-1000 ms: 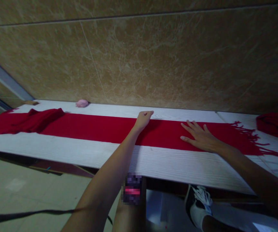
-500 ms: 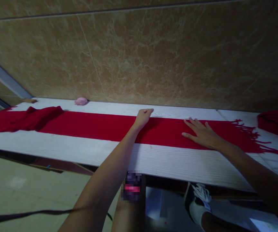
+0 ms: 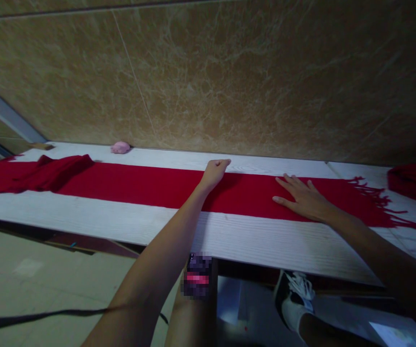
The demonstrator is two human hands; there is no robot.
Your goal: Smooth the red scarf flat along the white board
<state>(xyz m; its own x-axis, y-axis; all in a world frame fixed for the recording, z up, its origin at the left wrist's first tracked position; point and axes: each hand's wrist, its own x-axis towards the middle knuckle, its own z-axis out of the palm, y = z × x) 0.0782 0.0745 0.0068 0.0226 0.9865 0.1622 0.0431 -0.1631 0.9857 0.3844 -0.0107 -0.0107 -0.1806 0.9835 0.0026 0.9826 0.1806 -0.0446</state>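
A long red scarf (image 3: 146,187) with a fringe (image 3: 377,197) at its right end is stretched along the white wooden tabletop. It lies flat in the middle and is bunched into folds (image 3: 54,171) at the left. My left hand (image 3: 215,173) is closed at the scarf's far edge, fingers curled; what it holds, if anything, is hidden. Toward the fringed end, my right hand (image 3: 300,197) rests palm down on the scarf with its fingers spread.
A small pink object (image 3: 120,147) sits against the marbled tile wall (image 3: 208,82). At the right end of the table is another red cloth bundle (image 3: 415,180). Below the near table edge are a leg with a phone-like dark object (image 3: 197,274) on it and a shoe (image 3: 291,294).
The camera view has tilted slightly, so things sit a little higher in the picture. Both hands and the scarf look unchanged.
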